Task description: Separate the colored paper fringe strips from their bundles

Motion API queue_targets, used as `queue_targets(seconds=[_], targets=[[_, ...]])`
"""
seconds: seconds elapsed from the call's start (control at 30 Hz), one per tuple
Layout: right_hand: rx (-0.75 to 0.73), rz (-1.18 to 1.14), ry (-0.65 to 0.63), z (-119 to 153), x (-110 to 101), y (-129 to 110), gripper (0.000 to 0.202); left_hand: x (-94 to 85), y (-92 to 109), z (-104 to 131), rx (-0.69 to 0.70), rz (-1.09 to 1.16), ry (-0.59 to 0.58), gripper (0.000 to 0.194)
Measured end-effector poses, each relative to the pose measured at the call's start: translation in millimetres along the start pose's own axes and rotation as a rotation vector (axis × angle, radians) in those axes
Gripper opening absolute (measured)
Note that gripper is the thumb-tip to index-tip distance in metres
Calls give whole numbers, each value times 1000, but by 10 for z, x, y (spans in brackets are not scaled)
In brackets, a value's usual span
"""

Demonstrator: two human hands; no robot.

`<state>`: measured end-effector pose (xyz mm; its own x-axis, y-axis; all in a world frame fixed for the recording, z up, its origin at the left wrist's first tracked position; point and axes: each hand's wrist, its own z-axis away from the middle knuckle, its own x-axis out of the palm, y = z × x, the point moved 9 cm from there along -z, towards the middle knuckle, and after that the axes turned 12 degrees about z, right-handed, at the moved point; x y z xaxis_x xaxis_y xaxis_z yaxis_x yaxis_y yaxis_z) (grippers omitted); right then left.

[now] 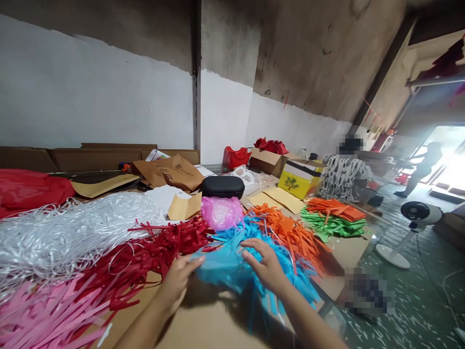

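Observation:
A blue fringed sheet [220,264], blurred by motion, hangs over the cardboard in front of me. My left hand [178,278] pinches its left edge between thumb and fingers. At its right side is my right hand [267,266], with thumb and forefinger curved and apart above the blue material; whether it touches the sheet is unclear. Behind and to the right lies a heap of blue strips [290,274], partly hidden by my right hand. Dark red strips [145,259] lie to the left of my left hand.
Pink strips [54,315], a white string bundle [80,228], orange strips [294,235] and green strips [334,224] surround the cardboard [203,322]. Further back are a pink plastic bag [222,213], a black case [223,186] and a yellow box [300,180]. A fan [417,215] and a seated person [343,174] are at right.

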<state>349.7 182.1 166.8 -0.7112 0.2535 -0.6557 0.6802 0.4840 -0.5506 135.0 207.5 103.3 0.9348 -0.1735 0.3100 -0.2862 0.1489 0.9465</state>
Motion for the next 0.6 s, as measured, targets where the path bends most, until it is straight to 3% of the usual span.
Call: queue_targets(seconds=[0.1, 0.2, 0.27, 0.33, 0.4, 0.5, 0.57, 0.6], targets=[[-20, -180, -71, 168, 152, -242, 36, -513, 283, 449, -83, 78, 74, 52], [-97, -483, -303, 432, 652, -715, 41, -934, 453, 912, -217, 259, 167, 55], [-133, -681, -539, 660, 1095, -1080, 50, -1039, 562, 1149, -289, 184, 157, 55], [-118, -771, -661, 828, 1457, -1346, 58, -1080, 616, 1311, -369, 5, 146, 57], [-45, -874, -632, 887, 1685, -1494, 59, -1091, 606, 1386, -422, -80, 122, 59], [110, -1141, -621, 954, 1951, -1654, 63, -1091, 489, 1368, -437, -76, -32, 56], [262, -1337, -630, 1009, 2134, -1702, 75, -1158, 339, 1350, -447, -258, -164, 58], [376, -1421, -598, 1036, 2230, -1668, 80, -1245, 281, 1330, -409, -431, -170, 59]])
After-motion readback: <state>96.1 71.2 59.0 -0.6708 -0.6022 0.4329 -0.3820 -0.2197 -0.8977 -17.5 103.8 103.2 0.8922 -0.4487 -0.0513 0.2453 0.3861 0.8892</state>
